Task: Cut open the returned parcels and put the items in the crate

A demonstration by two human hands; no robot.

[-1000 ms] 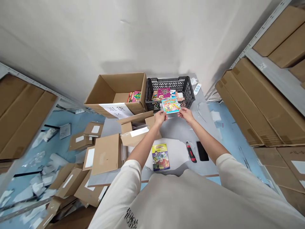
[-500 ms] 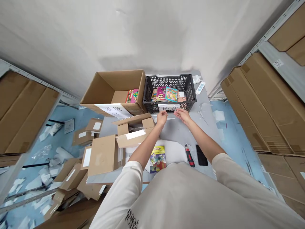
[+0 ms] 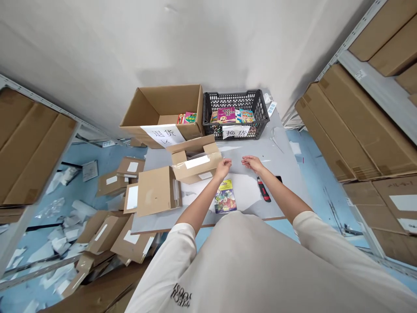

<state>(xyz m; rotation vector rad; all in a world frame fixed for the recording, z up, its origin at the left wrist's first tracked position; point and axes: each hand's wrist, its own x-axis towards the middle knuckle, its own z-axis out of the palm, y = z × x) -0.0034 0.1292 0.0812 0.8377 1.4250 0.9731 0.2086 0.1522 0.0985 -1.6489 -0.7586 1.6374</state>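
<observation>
The grey table (image 3: 282,141) bears a large carton (image 3: 177,103), black crate (image 3: 214,130), opened box (image 3: 195,174), another box (image 3: 154,191), white sheet (image 3: 246,189), cutter (image 3: 263,191) and, mostly hidden from here, perhaps a phone (image 3: 279,178).

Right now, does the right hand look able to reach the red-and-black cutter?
Probably yes: the right hand looks empty, and the cutter lies uncovered on the table beside the forearm, though the hand would likely need to draw back.

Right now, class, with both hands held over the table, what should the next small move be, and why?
Probably lower the left hand to the yellow-and-purple book and grasp it: that hand and the right hand both appear empty, the book lies on the table close by, and other books sit in the black crate.
</observation>
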